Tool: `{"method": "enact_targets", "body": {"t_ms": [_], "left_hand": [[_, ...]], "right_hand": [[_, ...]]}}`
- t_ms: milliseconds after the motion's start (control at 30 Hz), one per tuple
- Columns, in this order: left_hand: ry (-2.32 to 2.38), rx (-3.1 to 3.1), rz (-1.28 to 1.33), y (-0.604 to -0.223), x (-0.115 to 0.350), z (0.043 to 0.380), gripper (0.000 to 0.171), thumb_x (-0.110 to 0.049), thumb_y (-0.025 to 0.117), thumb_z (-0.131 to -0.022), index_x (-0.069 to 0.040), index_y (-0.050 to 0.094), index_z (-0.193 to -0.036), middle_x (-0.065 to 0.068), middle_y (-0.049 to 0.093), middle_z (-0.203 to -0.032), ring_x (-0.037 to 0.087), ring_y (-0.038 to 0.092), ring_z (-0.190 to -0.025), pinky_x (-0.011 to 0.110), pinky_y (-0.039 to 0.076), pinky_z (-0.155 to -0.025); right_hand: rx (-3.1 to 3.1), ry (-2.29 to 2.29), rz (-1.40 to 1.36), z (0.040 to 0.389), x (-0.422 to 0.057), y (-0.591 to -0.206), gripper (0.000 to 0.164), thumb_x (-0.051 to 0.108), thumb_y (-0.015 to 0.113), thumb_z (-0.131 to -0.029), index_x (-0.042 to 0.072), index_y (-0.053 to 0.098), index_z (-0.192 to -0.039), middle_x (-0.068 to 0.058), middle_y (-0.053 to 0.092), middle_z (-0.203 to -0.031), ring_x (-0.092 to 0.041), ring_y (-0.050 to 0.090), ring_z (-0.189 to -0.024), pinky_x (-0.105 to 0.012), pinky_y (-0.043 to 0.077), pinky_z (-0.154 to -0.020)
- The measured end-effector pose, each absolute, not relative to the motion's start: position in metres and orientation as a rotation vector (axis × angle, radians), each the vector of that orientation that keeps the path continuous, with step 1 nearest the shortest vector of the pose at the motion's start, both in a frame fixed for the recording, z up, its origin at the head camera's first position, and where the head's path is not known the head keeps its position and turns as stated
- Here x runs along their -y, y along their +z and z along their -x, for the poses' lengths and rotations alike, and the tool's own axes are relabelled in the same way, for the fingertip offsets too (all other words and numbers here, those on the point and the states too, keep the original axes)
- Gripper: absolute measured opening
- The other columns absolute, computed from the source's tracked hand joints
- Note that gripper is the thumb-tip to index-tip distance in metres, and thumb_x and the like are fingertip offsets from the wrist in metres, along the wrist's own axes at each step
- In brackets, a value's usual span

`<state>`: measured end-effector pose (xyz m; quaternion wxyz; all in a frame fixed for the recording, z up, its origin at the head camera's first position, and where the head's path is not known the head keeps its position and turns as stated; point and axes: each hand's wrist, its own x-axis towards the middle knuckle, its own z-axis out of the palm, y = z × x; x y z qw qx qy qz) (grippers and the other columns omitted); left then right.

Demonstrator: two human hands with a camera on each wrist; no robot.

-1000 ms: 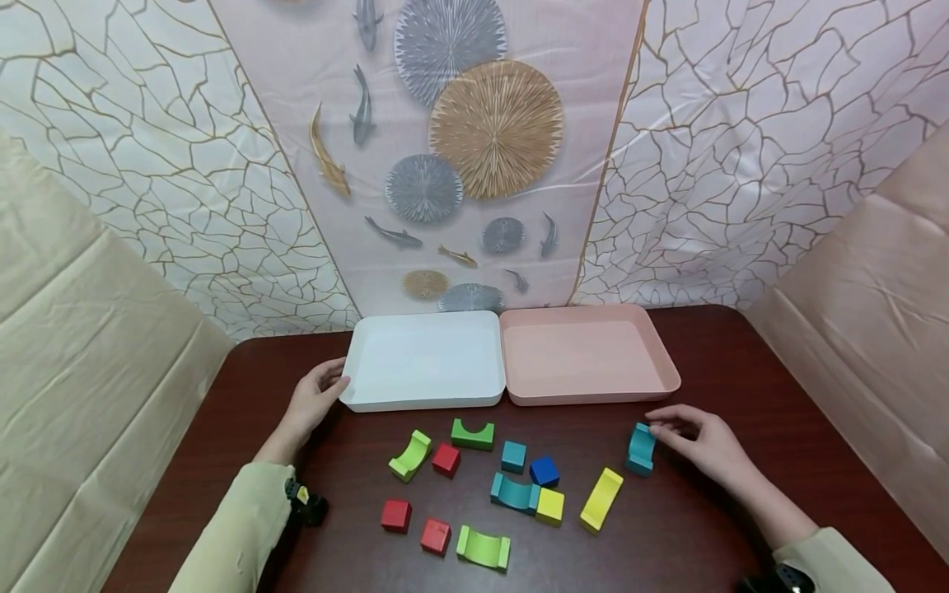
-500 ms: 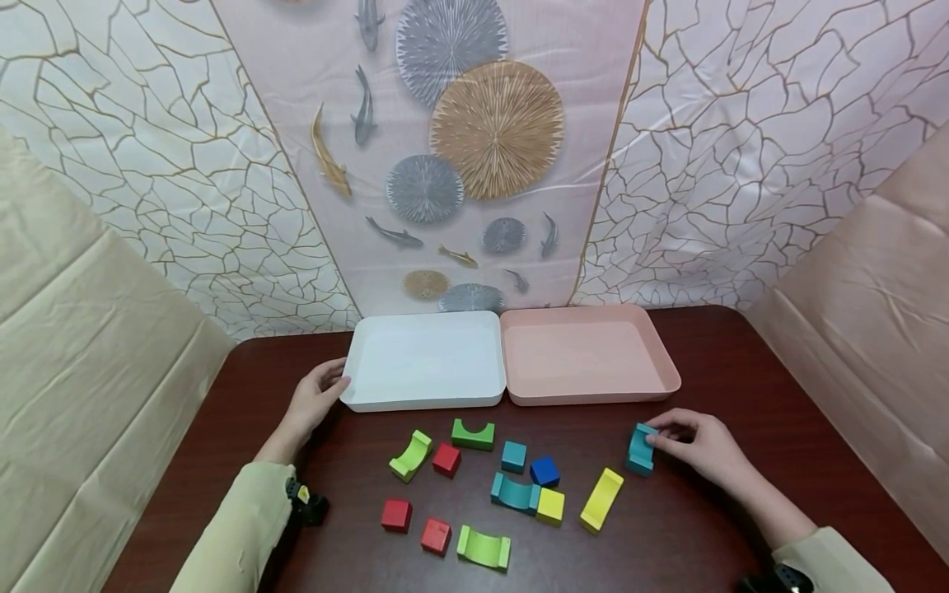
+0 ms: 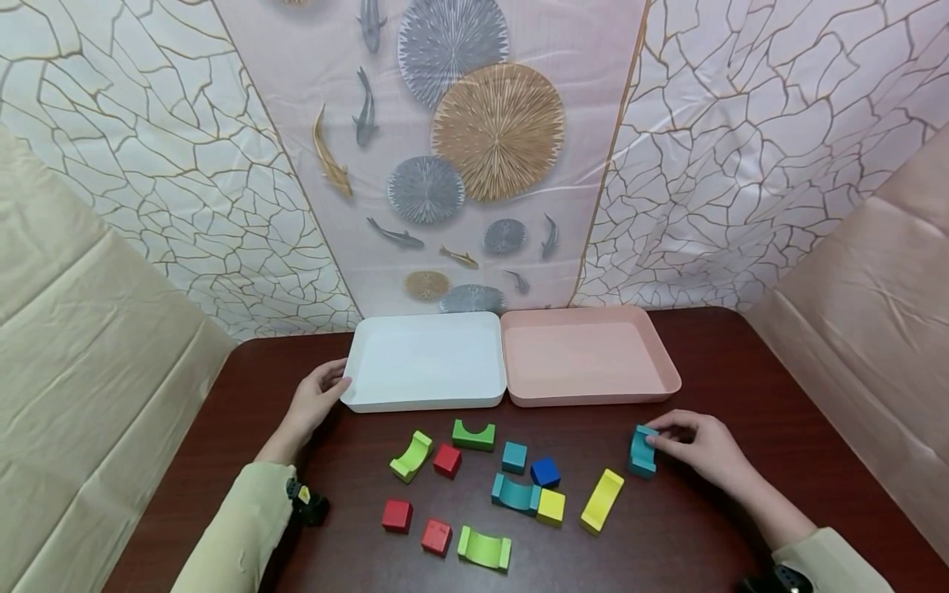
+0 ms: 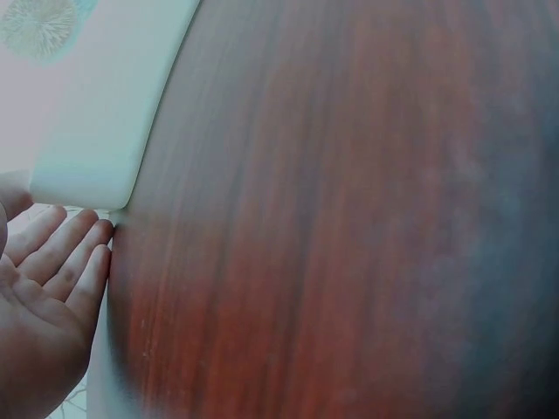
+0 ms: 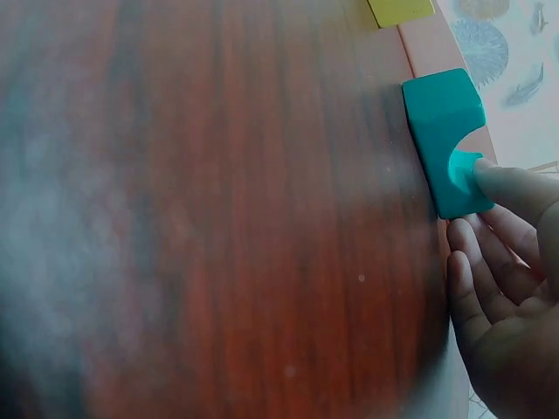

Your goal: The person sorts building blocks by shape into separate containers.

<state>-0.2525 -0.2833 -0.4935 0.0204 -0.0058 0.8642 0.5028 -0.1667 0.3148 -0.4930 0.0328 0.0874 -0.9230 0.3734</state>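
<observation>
At the right side of the table, my right hand (image 3: 700, 445) pinches a teal arch block (image 3: 642, 452) between thumb and fingers. The right wrist view shows the thumb in the curved notch of that teal block (image 5: 444, 109), with fingers at its near end. My left hand (image 3: 313, 403) rests at the left edge of the white tray (image 3: 426, 405). Its fingers (image 4: 74, 262) lie fairly straight beside the tray's corner in the left wrist view. A yellow block (image 3: 602, 501) lies left of the right hand.
A pink tray (image 3: 593, 399) adjoins the white one. In front lie red cubes (image 3: 396, 516), green arch blocks (image 3: 473, 436), another teal arch (image 3: 514, 492), a teal cube (image 3: 514, 457), a blue cube (image 3: 544, 472) and a yellow cube (image 3: 550, 506). Fabric panels (image 3: 860, 329) flank the dark table.
My right thumb and fingers have come onto the teal arch block and now pinch it; the block has shifted only slightly. My left hand stays at the white tray's edge.
</observation>
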Motion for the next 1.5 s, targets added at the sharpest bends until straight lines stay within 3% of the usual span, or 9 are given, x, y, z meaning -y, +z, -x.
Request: {"method": "enact_targets", "body": {"t_ms": [167,400,500,667,800,1067,1500], "left_hand": [[1.551,-2.682,0.024,-0.494,0.284,0.253,0.055,-0.023,0.057,-0.112,0.000,0.043,-0.160,0.027,0.052,-0.157,0.040,0.051,-0.143,0.035,0.047,-0.110],[1.566,-2.666,0.035,-0.494,0.283,0.254,0.056,-0.020,0.057,-0.111,0.001,0.041,-0.160,0.029,0.050,-0.158,0.041,0.050,-0.145,0.044,0.046,-0.115],[1.577,-2.652,0.044,-0.491,0.282,0.253,0.056,-0.020,0.058,-0.111,0.001,0.041,-0.161,0.028,0.050,-0.159,0.041,0.050,-0.145,0.041,0.047,-0.114],[1.596,-2.637,0.050,-0.490,0.281,0.253,0.057,-0.019,0.059,-0.111,0.002,0.041,-0.160,0.028,0.049,-0.159,0.041,0.051,-0.145,0.020,0.048,-0.103],[1.620,-2.625,0.059,-0.492,0.282,0.254,0.056,-0.018,0.059,-0.111,0.002,0.041,-0.160,0.028,0.048,-0.160,0.041,0.050,-0.146,0.010,0.045,-0.095],[1.669,-2.592,0.081,-0.494,0.280,0.255,0.055,-0.016,0.058,-0.111,0.003,0.041,-0.160,0.029,0.047,-0.161,0.041,0.049,-0.147,0.005,0.044,-0.091],[1.668,-2.578,0.102,-0.494,0.281,0.255,0.057,-0.019,0.059,-0.111,0.002,0.040,-0.161,0.030,0.047,-0.160,0.042,0.050,-0.147,0.006,0.046,-0.090]], "right_hand": [[2.853,1.115,-0.266,0.169,-0.313,-0.490,0.013,0.013,0.083,-0.092,0.009,0.082,-0.104,0.001,0.074,-0.090,0.002,0.059,-0.075,-0.021,0.054,-0.067],[2.838,1.071,-0.298,0.169,-0.308,-0.481,0.011,0.013,0.084,-0.092,0.011,0.082,-0.103,0.001,0.073,-0.091,0.003,0.058,-0.076,-0.020,0.054,-0.068],[2.818,1.060,-0.319,0.169,-0.305,-0.476,0.011,0.012,0.084,-0.092,0.012,0.082,-0.102,0.002,0.072,-0.090,0.003,0.058,-0.076,-0.020,0.053,-0.068],[2.783,1.055,-0.348,0.171,-0.300,-0.469,0.011,0.012,0.084,-0.091,0.013,0.082,-0.101,0.002,0.073,-0.090,0.003,0.058,-0.076,-0.020,0.053,-0.068],[2.762,1.057,-0.367,0.174,-0.295,-0.464,0.010,0.011,0.084,-0.091,0.012,0.082,-0.101,0.002,0.073,-0.090,0.003,0.059,-0.077,-0.019,0.054,-0.070],[2.680,1.118,-0.453,0.181,-0.280,-0.458,0.010,0.008,0.084,-0.091,0.013,0.082,-0.099,0.001,0.074,-0.091,0.001,0.060,-0.078,-0.017,0.054,-0.071],[2.661,1.209,-0.540,0.195,-0.255,-0.455,0.009,0.007,0.080,-0.095,0.009,0.082,-0.103,-0.004,0.077,-0.095,0.001,0.061,-0.081,-0.018,0.055,-0.074]]}}
